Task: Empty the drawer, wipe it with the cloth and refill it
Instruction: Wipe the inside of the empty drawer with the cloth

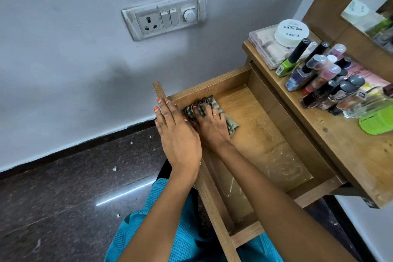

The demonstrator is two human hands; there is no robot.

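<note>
One step done | now: wiping the empty drawer (265,125) | right hand (211,123) grips cloth (189,112), far corner | left hand (176,132) flat on rim | next: wipe near end, put bottles (319,74) back

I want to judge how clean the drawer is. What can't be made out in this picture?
Head view only:
- Floor of the drawer beneath the cloth and right hand: covered by them.
- Part of the drawer's near end: behind the right forearm.
- The green container on the tabletop: cut off by the right edge.
- Labels on the nail polish bottles: too small to read.
</note>
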